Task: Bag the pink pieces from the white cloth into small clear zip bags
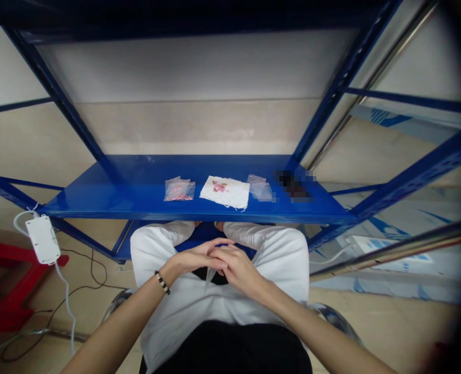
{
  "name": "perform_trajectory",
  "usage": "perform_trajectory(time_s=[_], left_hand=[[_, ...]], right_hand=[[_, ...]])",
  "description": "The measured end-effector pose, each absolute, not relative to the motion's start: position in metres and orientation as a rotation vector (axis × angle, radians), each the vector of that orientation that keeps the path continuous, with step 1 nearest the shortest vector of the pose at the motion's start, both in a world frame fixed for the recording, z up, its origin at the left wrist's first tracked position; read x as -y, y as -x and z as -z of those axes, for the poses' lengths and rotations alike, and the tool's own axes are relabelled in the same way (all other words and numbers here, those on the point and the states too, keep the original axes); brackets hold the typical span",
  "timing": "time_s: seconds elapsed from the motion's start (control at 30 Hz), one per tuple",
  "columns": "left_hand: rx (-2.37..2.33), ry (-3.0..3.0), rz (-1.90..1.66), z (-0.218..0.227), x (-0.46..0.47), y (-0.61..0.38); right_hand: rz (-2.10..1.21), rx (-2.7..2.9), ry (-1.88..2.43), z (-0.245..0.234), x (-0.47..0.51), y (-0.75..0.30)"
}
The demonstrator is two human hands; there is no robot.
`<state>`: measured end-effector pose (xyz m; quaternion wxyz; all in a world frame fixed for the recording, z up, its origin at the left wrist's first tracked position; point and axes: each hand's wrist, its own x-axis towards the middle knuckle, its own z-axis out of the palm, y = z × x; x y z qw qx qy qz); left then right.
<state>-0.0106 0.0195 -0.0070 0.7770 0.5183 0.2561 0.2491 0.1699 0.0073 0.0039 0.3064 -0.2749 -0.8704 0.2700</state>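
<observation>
My left hand (199, 256) and my right hand (236, 264) meet above my lap, in front of the shelf edge. The fingers are pressed together and overlap, the right hand partly covering the left. A narrow piece of clear plastic (209, 279) hangs down from between them; most of it is hidden by the fingers. On the blue shelf beyond lies a white cloth (235, 196) with small pink and brownish bits (220, 186) on it. To its left is a clear zip bag (179, 189) holding small pink-red pieces. Flat clear bags (260, 188) lie to the right.
The blue metal shelf (136, 200) has uprights on both sides and another level overhead. A blurred dark object (292, 185) sits at its right end. At left, a white power box (43, 239) hangs by its cable near a red stool (4, 301). Cords cross the floor.
</observation>
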Motion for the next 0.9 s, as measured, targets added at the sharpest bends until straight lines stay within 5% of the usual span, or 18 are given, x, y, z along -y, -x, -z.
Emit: perform_trajectory(time_s=[0.13,0.7,0.9], left_hand=[[-0.624,-1.125,-0.590,0.016,-0.027,0.011],[-0.739,-1.380,-0.395,0.013,-0.024,0.021],[-0.815,-1.576,-0.409,0.011,-0.026,0.022]], right_hand=[[-0.597,2.261,0.916,-0.001,-0.012,-0.175],[-1.310,2.138,0.820,-0.013,-0.012,-0.167],[-1.188,2.269,0.809,-0.007,-0.010,-0.170]])
